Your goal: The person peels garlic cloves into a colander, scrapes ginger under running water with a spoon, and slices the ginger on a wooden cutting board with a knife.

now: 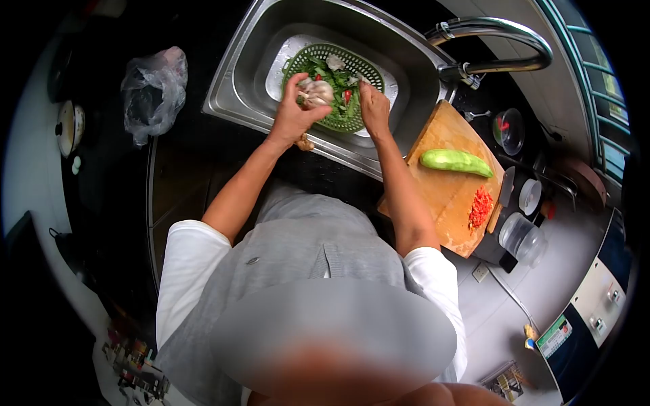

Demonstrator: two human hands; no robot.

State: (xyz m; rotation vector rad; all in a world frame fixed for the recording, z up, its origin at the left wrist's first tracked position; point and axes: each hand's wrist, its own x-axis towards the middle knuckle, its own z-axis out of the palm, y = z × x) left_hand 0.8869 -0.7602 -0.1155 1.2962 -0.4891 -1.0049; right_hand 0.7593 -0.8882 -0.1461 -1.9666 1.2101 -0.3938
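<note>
My left hand point(295, 115) holds a whole garlic bulb point(316, 93) over a green basket point(332, 126) in the steel sink. Opposite it, my right hand point(374, 108) is pinched at the basket's right side, with a small pale piece, perhaps garlic skin, at the fingertips. Green leaves point(352, 111), red chili pieces and white bits lie in the basket. A piece of ginger point(305, 143) rests on the sink's near edge, just below my left wrist.
A cutting board point(440, 216) at the right bears a green gourd point(456, 162) and chopped red chili point(481, 208). A knife point(506, 187) lies along its right edge, near clear containers point(521, 238). The faucet point(501, 65) arches behind. A plastic bag point(154, 93) sits left.
</note>
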